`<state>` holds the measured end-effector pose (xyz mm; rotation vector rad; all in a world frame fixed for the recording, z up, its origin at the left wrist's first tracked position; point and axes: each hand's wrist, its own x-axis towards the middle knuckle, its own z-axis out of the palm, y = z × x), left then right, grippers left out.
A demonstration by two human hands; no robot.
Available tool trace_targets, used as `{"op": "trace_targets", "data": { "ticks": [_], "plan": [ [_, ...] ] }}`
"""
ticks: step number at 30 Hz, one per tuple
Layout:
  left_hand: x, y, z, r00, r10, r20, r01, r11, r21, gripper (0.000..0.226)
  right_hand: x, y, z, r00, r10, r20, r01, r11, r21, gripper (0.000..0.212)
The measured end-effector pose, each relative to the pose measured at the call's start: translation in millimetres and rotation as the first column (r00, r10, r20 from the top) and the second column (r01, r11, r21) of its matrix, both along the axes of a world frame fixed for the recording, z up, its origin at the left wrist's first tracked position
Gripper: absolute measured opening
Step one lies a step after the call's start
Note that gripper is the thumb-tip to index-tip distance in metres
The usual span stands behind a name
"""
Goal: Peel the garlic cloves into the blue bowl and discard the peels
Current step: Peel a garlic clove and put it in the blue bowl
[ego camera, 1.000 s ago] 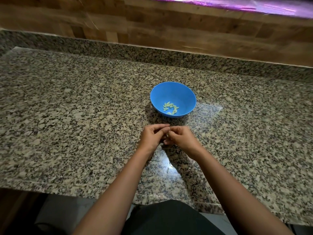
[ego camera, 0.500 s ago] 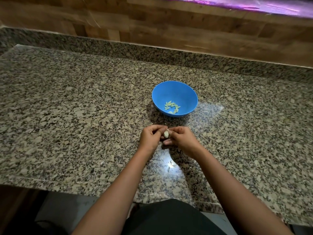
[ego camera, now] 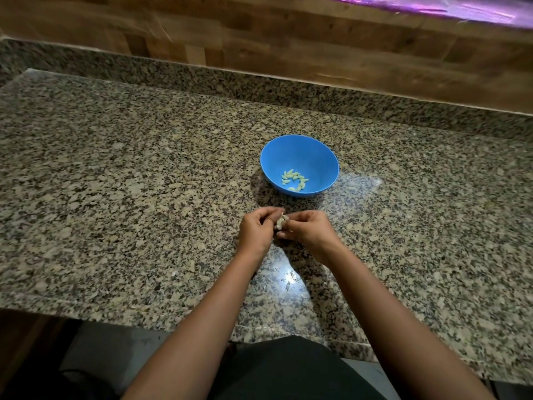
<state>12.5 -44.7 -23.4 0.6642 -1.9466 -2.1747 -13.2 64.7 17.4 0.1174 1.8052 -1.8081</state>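
While both hands pinch it together just before the blue bowl [ego camera: 323, 157], the garlic clove [ego camera: 281, 221] looks light, firm, papery-skinned; left hand [ego camera: 256, 230] steadies, right hand [ego camera: 307, 230] should take loose skin.

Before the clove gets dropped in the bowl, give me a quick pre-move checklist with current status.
1. Garlic clove held: ok, pinched between left hand and right hand.
2. Clove fully peeled: cannot tell, fingers hide most of it.
3. Blue bowl upright on the countertop: ok.
4. Room in the bowl: ok, only a few peeled cloves lie at its bottom.
5. Path to the bowl: ok, it sits just beyond the hands with nothing between.
6. Place for the peels: not ok, no bin or container in view.
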Motion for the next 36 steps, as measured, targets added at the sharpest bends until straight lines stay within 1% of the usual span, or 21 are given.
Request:
{"op": "trace_targets", "data": {
  "ticks": [2, 4, 7, 10, 15, 17, 20, 22, 24, 25, 26, 28, 30, 32, 33, 36],
  "plan": [
    [0.6, 1.9, 1.1, 1.000, 0.015, 0.000, -0.015, 1.000, -0.003, 0.013, -0.6, -1.1, -1.2, 1.000, -0.014, -0.003, 0.014, 1.000, 0.005, 0.006],
    [0.6, 4.3, 2.2, 1.000, 0.023, 0.001, -0.023, 1.000, 0.006, 0.014, -0.5, -2.4, -3.5, 0.999, -0.042, -0.015, 0.042, 0.998, 0.047, 0.005],
    [0.4, 6.0, 3.8, 1.000, 0.016, 0.010, -0.016, 1.000, 0.007, 0.012, 0.3, -5.3, -6.4, 0.995, -0.097, -0.011, 0.097, 0.991, 0.097, 0.014],
    [0.8, 6.1, 3.9, 1.000, 0.012, 0.021, -0.012, 1.000, -0.016, 0.010, 0.0, -6.9, -7.0, 0.993, -0.116, 0.036, 0.112, 0.989, 0.096, 0.015],
    [-2.2, 5.1, 2.4, 0.999, 0.002, 0.034, 0.001, 0.996, -0.085, 0.010, -3.7, -6.2, -3.6, 0.980, -0.155, 0.123, 0.155, 0.988, 0.011, 0.016],
    [-3.4, 4.8, 1.7, 0.999, -0.005, 0.045, 0.010, 0.995, -0.103, 0.012, -5.5, -6.0, -3.4, 0.974, -0.169, 0.150, 0.170, 0.985, 0.011, 0.017],
    [-4.5, 3.9, 5.4, 0.999, -0.020, 0.035, 0.023, 0.997, -0.068, 0.014, -8.3, -5.4, -5.2, 0.963, -0.202, 0.177, 0.202, 0.979, 0.020, 0.020],
    [-4.1, 0.4, 5.9, 0.998, -0.047, 0.030, 0.049, 0.997, -0.068, 0.013, -9.5, -3.9, -5.5, 0.973, -0.167, 0.161, 0.166, 0.986, 0.020, 0.017],
    [-2.2, -4.2, 2.2, 0.997, -0.065, 0.034, 0.068, 0.993, -0.101, 0.012, -10.3, -1.4, -4.2, 0.993, -0.064, 0.095, 0.053, 0.993, 0.107, 0.010],
    [-1.3, -6.1, 0.0, 0.996, -0.072, 0.043, 0.078, 0.986, -0.147, 0.012, -11.3, -0.3, -2.7, 0.998, -0.014, 0.055, 0.004, 0.985, 0.174, 0.009],
    [-0.4, -7.8, -1.0, 0.995, -0.079, 0.058, 0.090, 0.973, -0.211, 0.013, -13.1, 0.1, -1.0, 1.000, 0.024, 0.018, -0.027, 0.970, 0.241, 0.013],
    [-0.5, -11.2, 0.2, 0.992, -0.092, 0.092, 0.118, 0.931, -0.346, 0.018, -17.3, -1.5, 2.2, 0.994, 0.091, -0.053, -0.066, 0.933, 0.355, 0.016],
    [-3.3, -13.7, 2.8, 0.989, -0.101, 0.106, 0.137, 0.901, -0.412, 0.020, -20.0, -2.4, 4.8, 0.976, 0.188, -0.110, -0.111, 0.864, 0.492, 0.016],
    [-5.3, -15.2, 5.7, 0.987, -0.096, 0.131, 0.143, 0.893, -0.426, 0.021, -21.8, -0.9, 3.5, 0.951, 0.275, -0.139, -0.140, 0.788, 0.599, 0.017],
    [-5.7, -16.1, 6.8, 0.986, -0.091, 0.142, 0.143, 0.896, -0.420, 0.021, -21.9, 0.7, 1.9, 0.946, 0.288, -0.152, -0.134, 0.769, 0.625, 0.017],
    [-5.9, -19.3, 7.6, 0.988, -0.075, 0.135, 0.123, 0.914, -0.388, 0.019, -19.4, 5.2, -0.7, 0.937, 0.280, -0.208, -0.077, 0.749, 0.658, 0.016]
  ]
}}
